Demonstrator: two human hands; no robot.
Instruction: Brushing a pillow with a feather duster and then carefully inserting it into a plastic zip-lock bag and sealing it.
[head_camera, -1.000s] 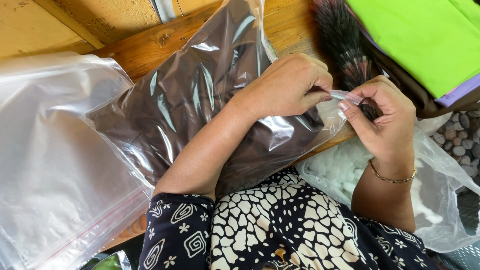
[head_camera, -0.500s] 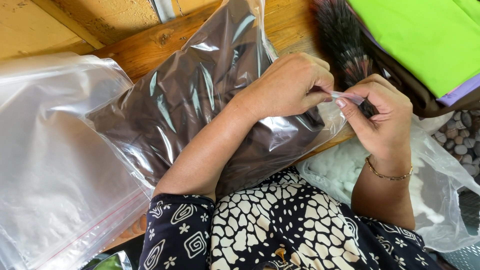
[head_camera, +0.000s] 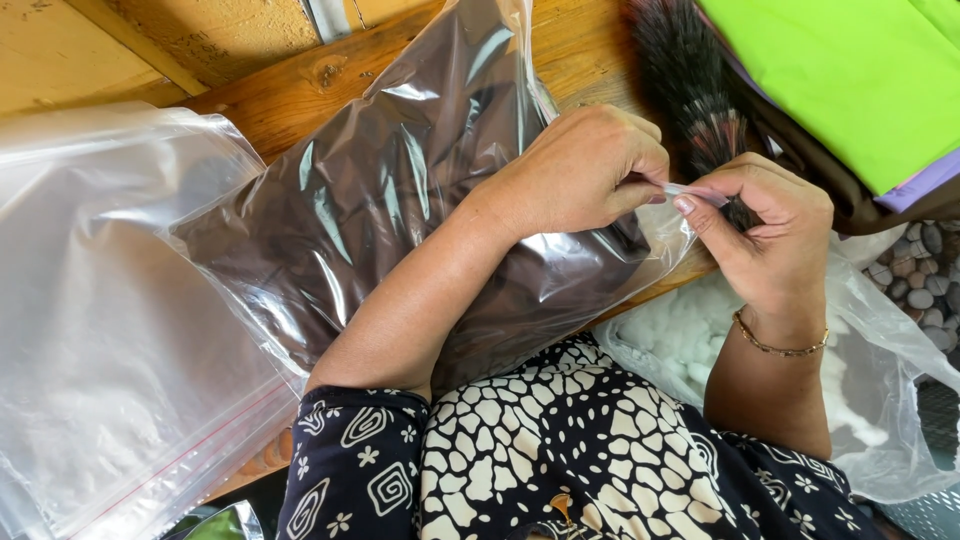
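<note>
Clear plastic, zip-top: one bag (head_camera: 400, 220) packed with dark brown material, lying across the centre of the frame on a wooden bench (head_camera: 300, 95). Its mouth points to the right of centre, where I see both hands meet.

Left hand (head_camera: 585, 170): closed, thumb and fingers pinching the bag's sealing strip (head_camera: 690, 190) from the left.
Right hand (head_camera: 765, 235): closed likewise, pinching the same strip from the right; a thin gold bracelet (head_camera: 775, 345) on the wrist.

Also on record:
- Stack of empty clear bags (head_camera: 100, 330), left of frame, one with a red line near its edge.
- Dark furry tuft (head_camera: 690, 80), upper centre-right, just behind the hands.
- Bright green sheet (head_camera: 850, 70), upper right corner.
- Bag of white fluffy filling (head_camera: 690, 335), lower right, below the bench edge.
- Pebbles (head_camera: 915, 275), far right edge.

Risks, as I judge them: the bag is stuffed full, so the strip could spring apart if the pinch misses a stretch of it. Loose fibres from the tuft might catch in the closure, as it lies so near. The bag overhangs the bench edge at right and could slide off toward the lap.
</note>
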